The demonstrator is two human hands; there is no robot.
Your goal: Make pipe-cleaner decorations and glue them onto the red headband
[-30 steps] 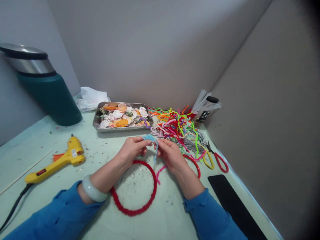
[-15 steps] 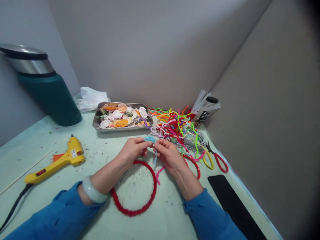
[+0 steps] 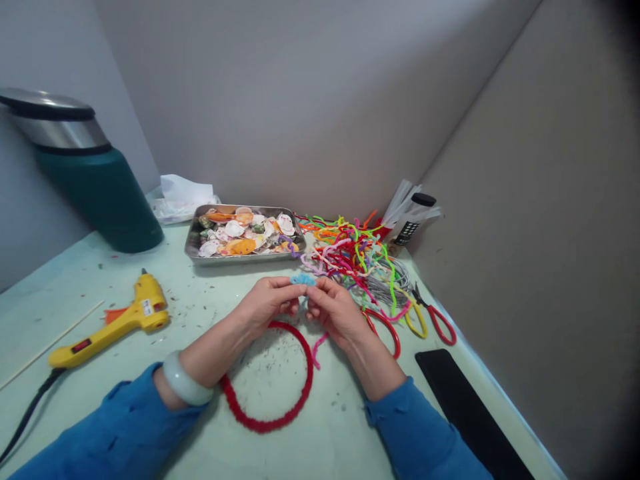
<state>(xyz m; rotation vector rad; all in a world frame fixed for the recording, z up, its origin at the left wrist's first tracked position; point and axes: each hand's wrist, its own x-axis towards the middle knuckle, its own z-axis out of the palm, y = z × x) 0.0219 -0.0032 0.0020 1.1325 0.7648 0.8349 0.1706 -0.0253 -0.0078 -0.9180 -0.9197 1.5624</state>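
the left hand (image 3: 273, 300) and right hand (image 3: 336, 308) pinched a fuzzy blue piece (image 3: 303, 280), just beyond a red ring (image 3: 264, 426); a black strip (image 3: 473, 410) lay along the counter's (image 3: 345, 443) right edge.

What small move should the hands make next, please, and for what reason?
Probably the right hand should give the light-blue fuzzy piece a small twist while the left hand steadies it: both hands pinch it close together, and it is bunched into a small clump at their fingertips.
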